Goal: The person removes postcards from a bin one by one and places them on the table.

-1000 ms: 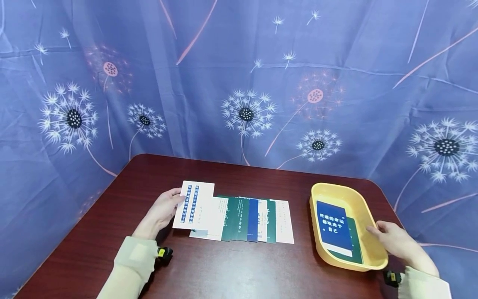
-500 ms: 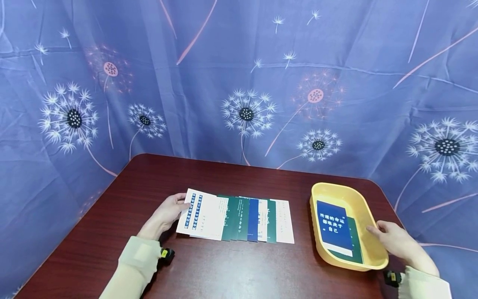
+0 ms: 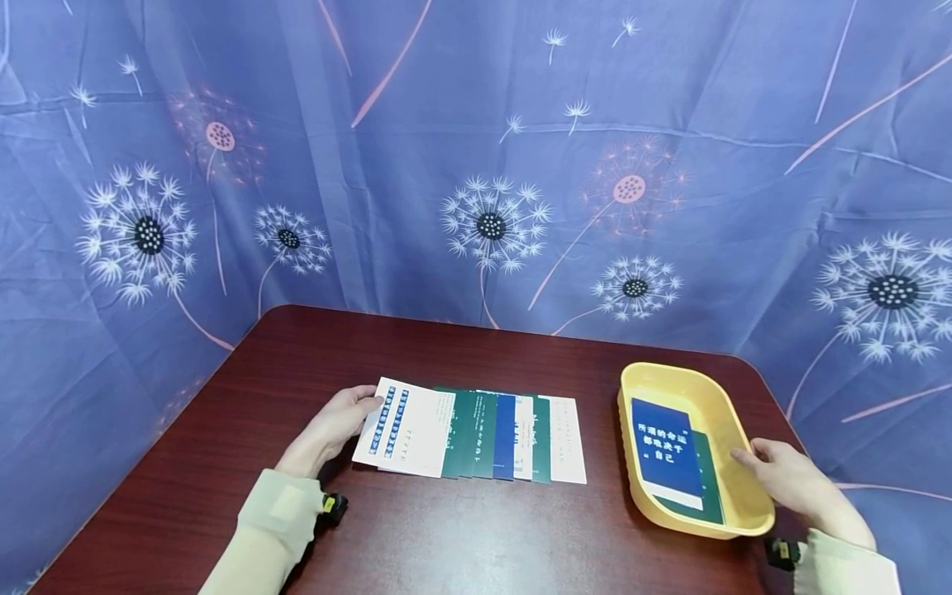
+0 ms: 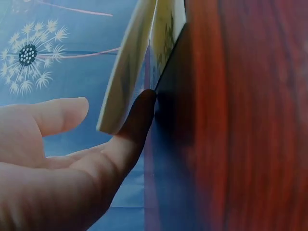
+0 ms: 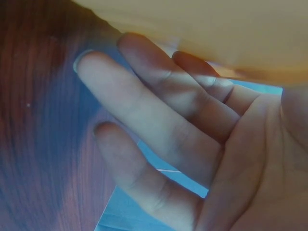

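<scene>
In the head view, my left hand [image 3: 338, 426] is at the left edge of a white card with blue lettering [image 3: 402, 426]. The left wrist view shows a finger under the tilted card [image 4: 124, 77], with the thumb raised apart from its face. This card overlaps the left end of a row of fanned cards [image 3: 483, 434] in white, green and blue. My right hand [image 3: 788, 479] holds the right wall of a yellow tray [image 3: 732, 421], thumb over the rim and fingers outside. In the right wrist view the fingers [image 5: 149, 113] extend below the tray's wall.
Inside the tray lie a blue card with white lettering [image 3: 665, 446] and a green card [image 3: 710, 479] partly under it. Everything stands on a dark red-brown wooden table [image 3: 461, 537]. A blue dandelion-print curtain [image 3: 416, 165] hangs behind the table and along its sides.
My left hand has moved right and down, bringing the white card from above the fan onto its left end. The thumb shows more plainly now. My right hand and the tray stay put.
</scene>
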`<action>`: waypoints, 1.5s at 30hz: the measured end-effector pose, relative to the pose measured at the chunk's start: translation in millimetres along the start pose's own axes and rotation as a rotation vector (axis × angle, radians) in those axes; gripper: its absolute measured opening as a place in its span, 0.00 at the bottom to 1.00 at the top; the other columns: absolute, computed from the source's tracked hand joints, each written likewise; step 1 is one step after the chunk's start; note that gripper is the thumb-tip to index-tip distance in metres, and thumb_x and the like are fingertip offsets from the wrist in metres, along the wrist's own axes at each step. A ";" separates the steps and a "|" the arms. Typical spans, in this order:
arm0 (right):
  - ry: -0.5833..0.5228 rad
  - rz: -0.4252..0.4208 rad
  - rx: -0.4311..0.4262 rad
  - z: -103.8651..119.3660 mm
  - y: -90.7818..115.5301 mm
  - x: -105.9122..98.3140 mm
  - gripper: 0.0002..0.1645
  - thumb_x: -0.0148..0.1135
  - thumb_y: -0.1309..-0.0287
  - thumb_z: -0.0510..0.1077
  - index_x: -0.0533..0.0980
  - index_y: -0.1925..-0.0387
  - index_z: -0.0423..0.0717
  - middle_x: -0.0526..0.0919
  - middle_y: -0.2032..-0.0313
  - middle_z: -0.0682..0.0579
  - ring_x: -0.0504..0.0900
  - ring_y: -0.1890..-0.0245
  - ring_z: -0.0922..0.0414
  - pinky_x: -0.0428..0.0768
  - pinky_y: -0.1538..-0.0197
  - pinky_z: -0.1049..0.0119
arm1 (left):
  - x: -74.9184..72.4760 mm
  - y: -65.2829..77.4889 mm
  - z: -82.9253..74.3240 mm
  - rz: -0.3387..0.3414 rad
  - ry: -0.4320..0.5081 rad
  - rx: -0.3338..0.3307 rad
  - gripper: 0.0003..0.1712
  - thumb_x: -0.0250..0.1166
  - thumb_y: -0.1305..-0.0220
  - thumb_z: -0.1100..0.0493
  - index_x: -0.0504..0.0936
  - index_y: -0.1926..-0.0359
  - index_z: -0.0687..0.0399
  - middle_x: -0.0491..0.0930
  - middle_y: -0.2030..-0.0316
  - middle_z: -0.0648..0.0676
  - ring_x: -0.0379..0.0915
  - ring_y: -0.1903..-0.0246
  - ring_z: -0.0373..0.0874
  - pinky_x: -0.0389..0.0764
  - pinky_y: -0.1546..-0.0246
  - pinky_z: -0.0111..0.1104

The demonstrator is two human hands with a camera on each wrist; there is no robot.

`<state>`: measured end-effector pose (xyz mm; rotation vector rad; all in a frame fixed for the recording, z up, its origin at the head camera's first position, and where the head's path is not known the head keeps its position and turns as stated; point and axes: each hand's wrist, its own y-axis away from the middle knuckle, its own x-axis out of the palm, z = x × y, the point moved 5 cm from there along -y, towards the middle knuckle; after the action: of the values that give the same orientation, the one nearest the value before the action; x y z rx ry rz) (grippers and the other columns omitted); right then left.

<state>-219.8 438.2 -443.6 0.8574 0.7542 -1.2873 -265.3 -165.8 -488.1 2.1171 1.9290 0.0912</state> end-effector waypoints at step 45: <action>0.006 -0.001 0.007 -1.4 0.4 0.2 0.24 0.48 0.27 0.52 0.65 0.79 0.45 0.63 0.83 0.54 0.64 0.82 0.58 0.64 0.77 0.65 | 100.3 14.5 -82.3 0.144 -0.532 0.403 0.21 0.55 0.28 0.57 0.72 0.36 0.57 0.77 0.44 0.60 0.74 0.46 0.49 0.73 0.46 0.45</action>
<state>-219.4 439.4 -444.4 0.8675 0.7555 -1.2893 -259.3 -55.0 -419.3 2.2099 1.5652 -0.8100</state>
